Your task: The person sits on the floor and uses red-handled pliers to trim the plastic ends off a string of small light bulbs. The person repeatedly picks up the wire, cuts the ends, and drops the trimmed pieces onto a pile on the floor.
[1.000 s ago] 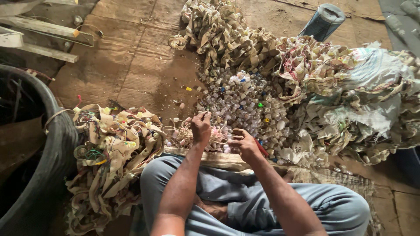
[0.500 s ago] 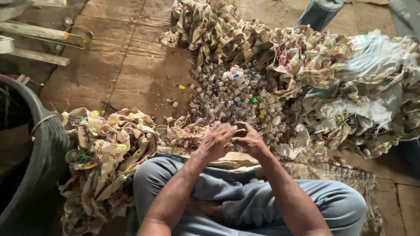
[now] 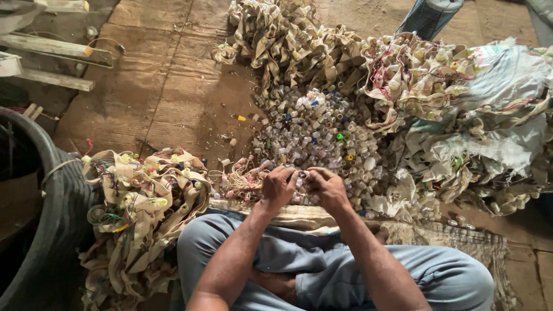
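Observation:
I sit cross-legged on a wooden floor. My left hand (image 3: 279, 186) and my right hand (image 3: 327, 185) meet in front of my knees, fingertips together on a small pale piece (image 3: 302, 173) held between them. Just beyond the hands lies a heap of small clear and coloured plastic caps (image 3: 320, 133). A tangle of thin reddish wires (image 3: 242, 179) lies left of my left hand.
A pile of beige strips with wires and sockets (image 3: 144, 201) lies at my left knee. More such strips (image 3: 288, 40) and crumpled sacks (image 3: 495, 115) heap up behind and to the right. A dark round tub (image 3: 52, 213) stands at far left, wooden planks (image 3: 52, 63) above it.
My two hands have come together from apart, fingertips now meeting on the small piece. The view has shifted slightly.

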